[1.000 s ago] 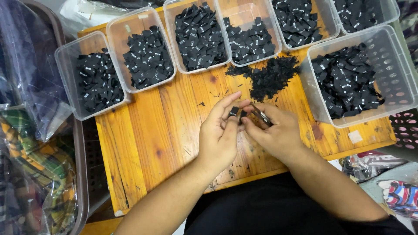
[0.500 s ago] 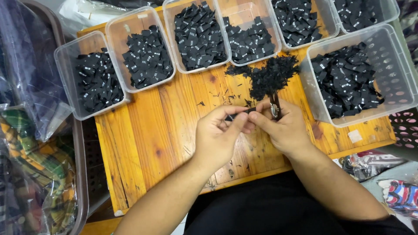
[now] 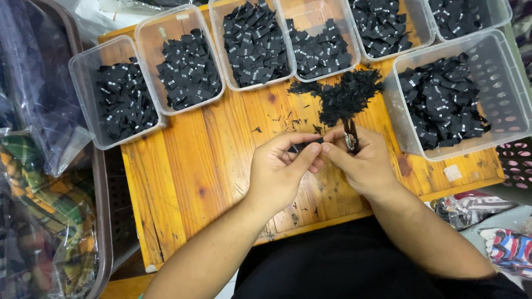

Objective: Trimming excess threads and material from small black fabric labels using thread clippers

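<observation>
A row of tubs (image 3: pixel 188 61) filled with small labels (image 3: pixel 255 41) stood along the far edge of the wooden board (image 3: pixel 183 177), a larger tub (image 3: pixel 499 94) at its right end. A loose heap of scraps (image 3: pixel 346 97) lay between them, just beyond the two hands (image 3: pixel 282 171), with bagged cloth (image 3: pixel 39 221) left of the board.

The right hand (image 3: pixel 363 163) covers most of the small snips (image 3: pixel 350 135), so their blades stay unseen. Tubs along the wooden board's (image 3: pixel 183 182) far edge run past the frame's top.
</observation>
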